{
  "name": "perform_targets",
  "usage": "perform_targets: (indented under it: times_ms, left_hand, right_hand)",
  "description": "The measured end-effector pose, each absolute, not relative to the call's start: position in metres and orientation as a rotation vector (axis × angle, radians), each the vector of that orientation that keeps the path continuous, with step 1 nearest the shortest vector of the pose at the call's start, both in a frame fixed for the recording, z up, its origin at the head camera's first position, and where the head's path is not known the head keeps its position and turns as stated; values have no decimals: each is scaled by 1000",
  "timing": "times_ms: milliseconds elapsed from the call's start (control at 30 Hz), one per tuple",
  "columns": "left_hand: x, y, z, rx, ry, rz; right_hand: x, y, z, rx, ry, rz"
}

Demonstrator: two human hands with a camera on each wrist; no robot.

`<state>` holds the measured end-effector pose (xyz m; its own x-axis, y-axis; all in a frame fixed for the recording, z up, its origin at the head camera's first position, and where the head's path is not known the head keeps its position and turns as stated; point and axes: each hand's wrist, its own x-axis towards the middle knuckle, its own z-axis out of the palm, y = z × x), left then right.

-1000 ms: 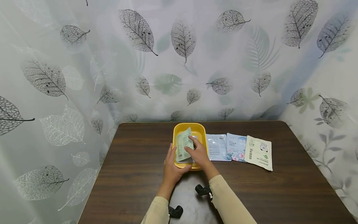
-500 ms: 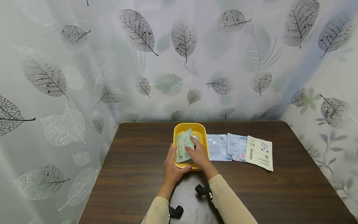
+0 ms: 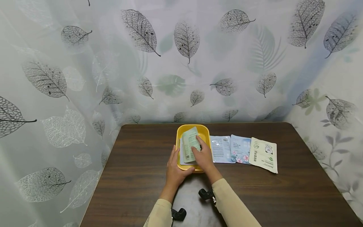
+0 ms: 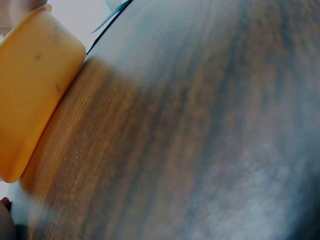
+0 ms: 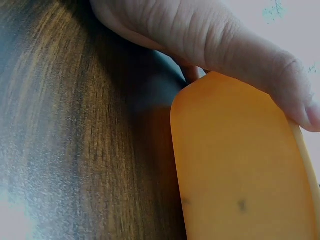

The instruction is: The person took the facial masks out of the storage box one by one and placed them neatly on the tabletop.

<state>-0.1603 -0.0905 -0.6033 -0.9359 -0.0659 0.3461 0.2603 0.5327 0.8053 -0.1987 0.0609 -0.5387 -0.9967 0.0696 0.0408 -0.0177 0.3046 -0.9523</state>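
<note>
In the head view my left hand [image 3: 174, 170] grips the near left corner of a yellow plastic tray [image 3: 189, 126], fingers along its left wall. From the right wrist view, that hand's thumb [image 5: 260, 65] hooks over the rim of the tray [image 5: 235, 160]. My right hand [image 3: 204, 157] reaches inside and holds a flat pale green sheet mask packet [image 3: 189, 143] by its right edge, between thumb and fingers. Below it a pale bluish packet [image 3: 181, 157] shows along the left and bottom. The left wrist view catches the tray's outer wall [image 4: 37, 90].
Right of the tray, three packets lie in a row on the dark wood table [image 3: 136, 157]: a light blue printed one [image 3: 221, 149], a blue one with pink flowers [image 3: 240, 148] and a cream one with a panda [image 3: 263, 154]. A leaf-patterned curtain [image 3: 170, 63] hangs behind.
The green packet has shifted right and slightly away together with my right hand, and more of the pale packet shows at its left. My left hand stays on the tray.
</note>
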Motion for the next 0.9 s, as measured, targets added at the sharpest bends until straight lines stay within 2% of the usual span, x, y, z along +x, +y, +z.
perform_targets:
  times_ms: [533, 900]
  left_hand:
    - [-160, -92, -604, -129, -2456, -1410]
    - [-161, -92, -603, -153, -2443, -1408]
  right_hand:
    - [-196, 96, -506, -66, -2236, 1974]
    - [-205, 145, -508, -130, -2057, 1928]
